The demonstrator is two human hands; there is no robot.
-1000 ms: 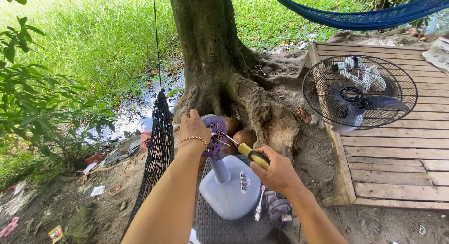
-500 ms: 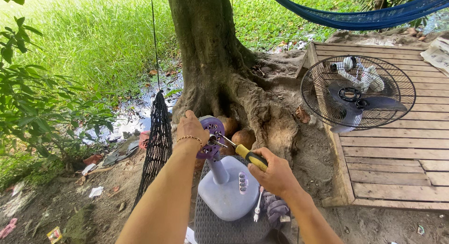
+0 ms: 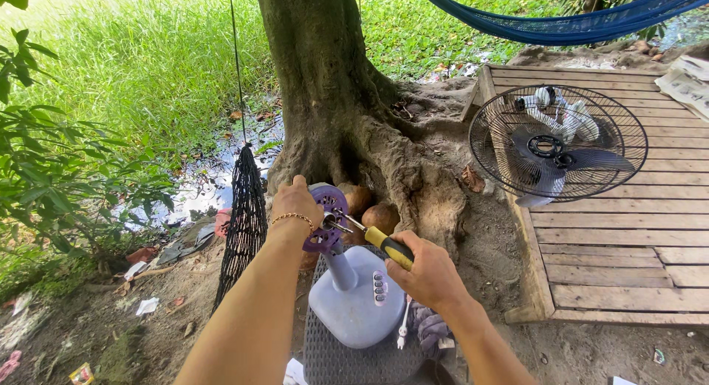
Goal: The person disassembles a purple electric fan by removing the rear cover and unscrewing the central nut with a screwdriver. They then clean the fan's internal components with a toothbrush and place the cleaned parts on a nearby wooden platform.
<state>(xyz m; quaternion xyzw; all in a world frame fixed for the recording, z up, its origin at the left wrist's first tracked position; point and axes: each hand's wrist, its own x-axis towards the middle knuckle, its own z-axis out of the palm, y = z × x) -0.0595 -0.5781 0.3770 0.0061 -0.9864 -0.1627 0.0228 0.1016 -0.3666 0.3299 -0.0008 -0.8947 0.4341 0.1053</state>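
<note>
Head view is looking down at two bare arms working over a small fan stand outdoors. The left hand is wrapping around the purple motor housing at the top of the stand's neck, its grip pressed onto the housing. The right hand is closing its grip around the yellow-and-black handle of a screwdriver, whose metal tip is meeting the housing just beside the left wrist. The pale lavender fan base, with a row of buttons on it, is sitting on a dark woven stool directly beneath the hands. A white cord is hanging down the base's right side.

Behind the stand, a thick tree trunk is rising from bare soil, with brown coconuts lying at its roots. To the right, a black wire fan guard with blades inside is lying on a wooden platform. A blue hammock is stretching overhead, and a black net is hanging at the left.
</note>
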